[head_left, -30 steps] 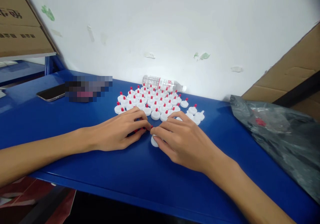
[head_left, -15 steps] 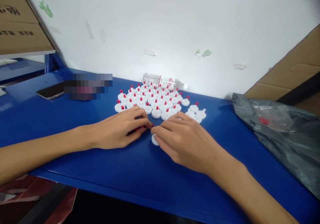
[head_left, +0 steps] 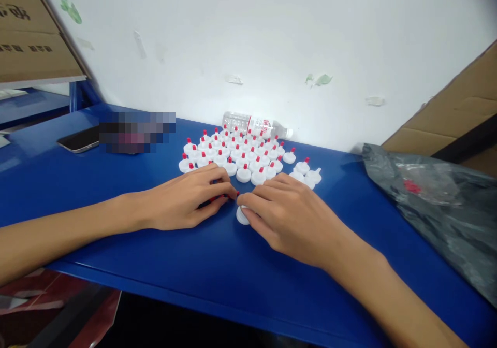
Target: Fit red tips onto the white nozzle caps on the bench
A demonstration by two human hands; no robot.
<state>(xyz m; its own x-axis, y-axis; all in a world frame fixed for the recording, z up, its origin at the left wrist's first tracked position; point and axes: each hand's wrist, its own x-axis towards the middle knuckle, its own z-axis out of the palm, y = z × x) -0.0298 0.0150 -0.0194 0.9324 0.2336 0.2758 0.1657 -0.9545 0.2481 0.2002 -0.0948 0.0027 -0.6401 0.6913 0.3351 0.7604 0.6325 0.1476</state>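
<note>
Both hands meet over the blue table, in front of a cluster of white nozzle caps (head_left: 244, 174) with small red tips. My right hand (head_left: 291, 216) is closed around another white cap (head_left: 243, 216), which is low near the table and partly covered by the fingers. My left hand (head_left: 192, 197) pinches with thumb and forefinger at a small red tip (head_left: 238, 194) between the hands; its fingers hide most of it. More red shows beneath the left fingers, too covered to make out. Right of the cluster, a few white caps (head_left: 313, 175) have no red tip.
A clear plastic bottle (head_left: 258, 126) lies behind the caps against the white wall. At left is a phone (head_left: 79, 140) beside a blurred-out item. A grey plastic bag (head_left: 430, 223) holding a small clear bag of red pieces (head_left: 412, 186) lies at right. Cardboard stands at both sides.
The right hand has shifted very slightly around the white cap, and the view has tilted a little. Otherwise the hands and caps look the same.
</note>
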